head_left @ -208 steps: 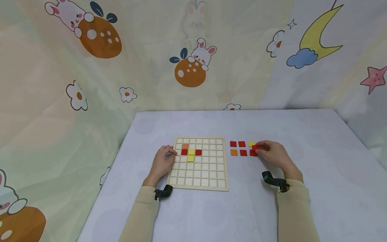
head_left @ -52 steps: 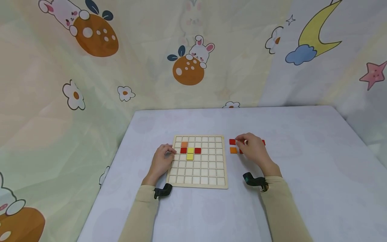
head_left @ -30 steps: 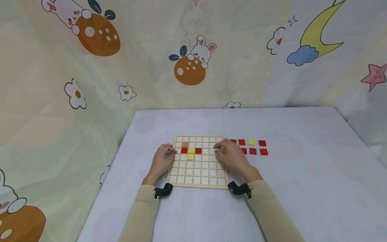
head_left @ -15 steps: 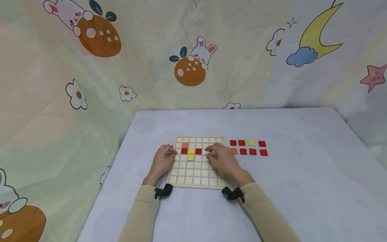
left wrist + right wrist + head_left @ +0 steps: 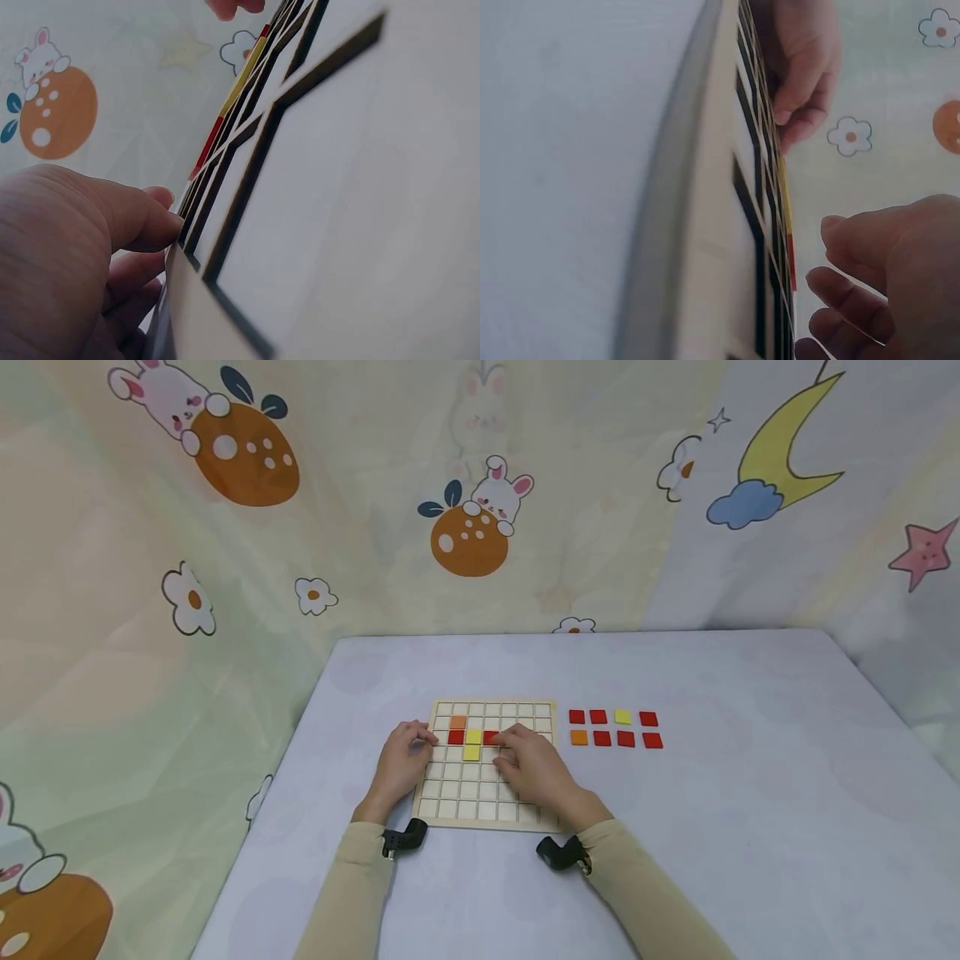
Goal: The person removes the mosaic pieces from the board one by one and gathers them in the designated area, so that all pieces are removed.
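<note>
A pale wooden grid board (image 5: 487, 824) lies on the table. Its cells bear an orange tile (image 5: 458, 722), a red tile (image 5: 456, 737), two yellow tiles (image 5: 472, 752) and another red tile (image 5: 490, 737). My left hand (image 5: 405, 762) holds the board's left edge; in the left wrist view the thumb (image 5: 150, 225) rests on the rim, with other fingers below. My right hand (image 5: 536, 768) is over the board, its index fingertip overlapping the right-hand red tile. In the right wrist view its thumb (image 5: 855, 236) and fingers are apart, with nothing between them.
Right of the board, two neat rows of loose tiles lie on the white-covered table (image 5: 750, 793): several red tiles (image 5: 626, 739), a yellow tile (image 5: 622, 717) and an orange tile (image 5: 579, 737). A patterned cloth (image 5: 585, 552) hangs behind the table. Each wrist wears a black camera (image 5: 561, 853).
Earlier my right hand held a red tile at the loose rows; that hand is now empty and has moved left over the board. The loose tiles now stand uncovered. My left hand stays put.
</note>
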The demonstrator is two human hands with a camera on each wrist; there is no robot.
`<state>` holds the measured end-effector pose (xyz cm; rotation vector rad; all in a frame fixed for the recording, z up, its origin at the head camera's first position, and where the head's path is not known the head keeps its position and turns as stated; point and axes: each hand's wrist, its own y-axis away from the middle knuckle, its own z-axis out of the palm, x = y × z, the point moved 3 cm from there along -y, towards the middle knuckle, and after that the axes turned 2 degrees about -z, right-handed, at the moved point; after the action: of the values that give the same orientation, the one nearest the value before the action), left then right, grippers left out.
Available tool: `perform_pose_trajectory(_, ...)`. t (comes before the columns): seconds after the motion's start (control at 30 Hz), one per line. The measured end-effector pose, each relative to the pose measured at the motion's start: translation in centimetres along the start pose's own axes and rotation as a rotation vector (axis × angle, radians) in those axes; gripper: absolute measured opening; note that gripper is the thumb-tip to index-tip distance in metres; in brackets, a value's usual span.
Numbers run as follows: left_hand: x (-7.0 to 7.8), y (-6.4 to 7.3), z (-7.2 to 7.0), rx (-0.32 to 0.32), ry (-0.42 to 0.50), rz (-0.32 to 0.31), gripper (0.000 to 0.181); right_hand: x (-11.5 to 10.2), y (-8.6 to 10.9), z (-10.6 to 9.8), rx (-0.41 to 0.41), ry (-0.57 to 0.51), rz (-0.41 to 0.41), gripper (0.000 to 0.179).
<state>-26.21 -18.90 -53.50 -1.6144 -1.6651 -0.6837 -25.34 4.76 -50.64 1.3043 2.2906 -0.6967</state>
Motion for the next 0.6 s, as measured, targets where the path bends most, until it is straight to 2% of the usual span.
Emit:
perform_pose_trajectory(0.37,0.3,-0.3,-0.1,-0.002,-0.007,0.006,0.009,-0.9,-0.7,0.8,0.007,0.072,-0.006,0.032)
perform_pose_trajectory(0.6,0.0,0.0,0.0,0.003,-0.008,-0.007,0.009,-1.7,-1.2,2.2,-0.017,0.097,0.014,0.030)
